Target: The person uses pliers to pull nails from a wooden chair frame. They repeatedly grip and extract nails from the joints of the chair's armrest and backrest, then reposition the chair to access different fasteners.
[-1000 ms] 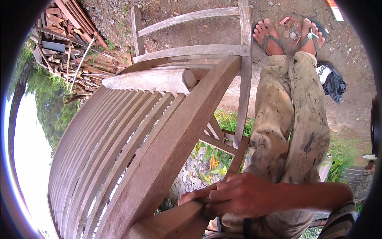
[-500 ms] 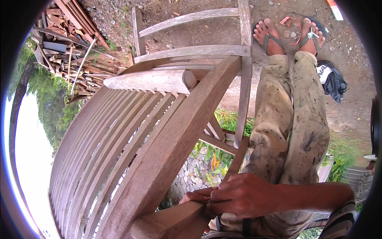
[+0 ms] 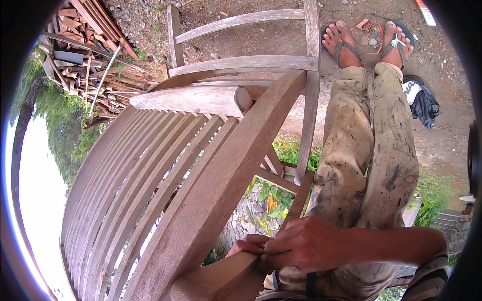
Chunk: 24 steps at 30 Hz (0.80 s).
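A slatted wooden bench [image 3: 211, 185] fills the left and middle of the view, its frame tilted. At the lower middle, my right hand [image 3: 301, 245] is closed, with curled fingers pressed together at the end of a pale wooden armrest piece [image 3: 216, 276]. Close against it, my left hand [image 3: 247, 245] shows only bent fingers over the edge of that same piece; the rest is behind the wood. The two hands' fingertips meet. Whatever they pinch there is hidden or too small to make out.
My legs in stained trousers [image 3: 346, 150] and my sandalled feet [image 3: 344, 47] are right of the bench. A black plastic bag [image 3: 426, 108] lies on the dirt ground. Scrap wood [image 3: 75, 75] is heaped at the far left. Plants and a stone wall [image 3: 241, 215] show beneath the frame.
The view has shifted very slightly, so the bench and feet sit a little differently. Both hands stay together at the same spot, their fingers barely moved.
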Tool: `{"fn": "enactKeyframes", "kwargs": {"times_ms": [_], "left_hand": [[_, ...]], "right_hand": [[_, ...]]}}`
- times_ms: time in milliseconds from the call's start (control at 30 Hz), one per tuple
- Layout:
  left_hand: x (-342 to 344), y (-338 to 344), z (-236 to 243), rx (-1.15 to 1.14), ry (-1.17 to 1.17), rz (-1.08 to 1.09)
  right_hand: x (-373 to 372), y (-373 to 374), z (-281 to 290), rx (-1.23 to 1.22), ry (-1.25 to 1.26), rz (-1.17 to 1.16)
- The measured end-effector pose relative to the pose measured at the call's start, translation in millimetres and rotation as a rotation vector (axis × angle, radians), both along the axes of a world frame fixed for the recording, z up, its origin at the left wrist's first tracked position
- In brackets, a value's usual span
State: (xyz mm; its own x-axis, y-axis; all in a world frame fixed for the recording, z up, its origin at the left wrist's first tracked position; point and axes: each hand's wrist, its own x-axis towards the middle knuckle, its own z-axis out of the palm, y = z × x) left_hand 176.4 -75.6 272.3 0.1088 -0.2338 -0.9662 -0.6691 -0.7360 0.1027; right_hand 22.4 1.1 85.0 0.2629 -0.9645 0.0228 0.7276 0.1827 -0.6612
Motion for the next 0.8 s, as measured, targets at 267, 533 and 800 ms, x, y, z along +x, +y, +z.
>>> {"fn": "enactKeyframes", "kwargs": {"times_ms": [267,533,800], "left_hand": [[8.9,-4.7,-1.0,-0.002,-0.001,-0.039],[29.2,-24.1,-0.8,0.103,0.077,0.055],[22.0,-25.6,-1.4,0.11,0.102,-0.121]], "right_hand": [[-4.1,0.3,-1.5,0.022,0.058,0.024],[-6.7,7.2,9.9,0.151,0.101,-0.035],[-6.9,11.5,5.6,0.168,0.039,-0.041]]}}
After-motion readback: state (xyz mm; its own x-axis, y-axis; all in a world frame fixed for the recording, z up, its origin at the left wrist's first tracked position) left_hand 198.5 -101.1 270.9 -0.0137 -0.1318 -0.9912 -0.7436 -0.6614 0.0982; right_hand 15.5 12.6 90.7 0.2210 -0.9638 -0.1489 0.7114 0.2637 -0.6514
